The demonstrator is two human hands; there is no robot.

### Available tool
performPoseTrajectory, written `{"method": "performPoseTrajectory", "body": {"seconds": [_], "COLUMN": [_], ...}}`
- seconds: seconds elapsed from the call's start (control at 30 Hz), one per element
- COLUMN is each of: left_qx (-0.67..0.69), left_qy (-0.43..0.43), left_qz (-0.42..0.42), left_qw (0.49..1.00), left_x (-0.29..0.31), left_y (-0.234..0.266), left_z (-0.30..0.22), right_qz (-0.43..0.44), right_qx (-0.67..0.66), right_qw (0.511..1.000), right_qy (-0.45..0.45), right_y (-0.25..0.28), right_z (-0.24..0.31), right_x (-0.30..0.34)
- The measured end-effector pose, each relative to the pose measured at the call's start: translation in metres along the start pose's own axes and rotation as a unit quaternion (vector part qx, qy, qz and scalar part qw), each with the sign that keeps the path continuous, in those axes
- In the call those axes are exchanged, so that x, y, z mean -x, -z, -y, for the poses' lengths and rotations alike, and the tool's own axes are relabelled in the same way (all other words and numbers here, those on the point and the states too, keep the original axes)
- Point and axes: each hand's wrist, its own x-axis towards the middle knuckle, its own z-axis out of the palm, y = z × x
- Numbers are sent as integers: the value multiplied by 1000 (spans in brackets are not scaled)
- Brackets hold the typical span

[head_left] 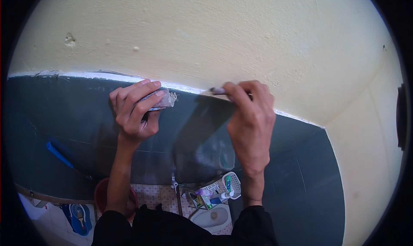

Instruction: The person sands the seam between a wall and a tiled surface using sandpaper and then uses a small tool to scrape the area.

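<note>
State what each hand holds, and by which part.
Left hand: a greyish, ragged-ended object, gripped around its sides. Right hand: a slim tool, pinched just behind its visible end.

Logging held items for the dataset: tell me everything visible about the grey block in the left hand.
The grey block is boxy, mottled with mauve, with a pale, ragged right end trailing strands. Its material is unclear. The left hand grips it, fingers covering its left part. It appears just below the white line topping the dark tiles; whether it touches them can't be told.
</note>
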Motion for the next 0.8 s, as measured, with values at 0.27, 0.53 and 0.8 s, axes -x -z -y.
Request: {"method": "performPoseTrajectory", "body": {"seconds": [0.27, 0.53, 0.8], "left_qx": [1, 5, 9], "left_qy": [-1, -6, -11], "left_qz": [-3, -2, -8], "left_qw": [1000, 1000, 1000], "left_x": [-1, 1, -3], "left_y": [1, 2, -3], "left_z": [1, 3, -1], "right_qz": [13, -4, -43], "right_qx": [62, -21, 107], "right_qw": [997, 1000, 990], "right_qy": [-44, 12, -83], "right_y": [8, -10, 27], "right_z": [-2, -7, -39], "right_x": [5, 2, 23]}}
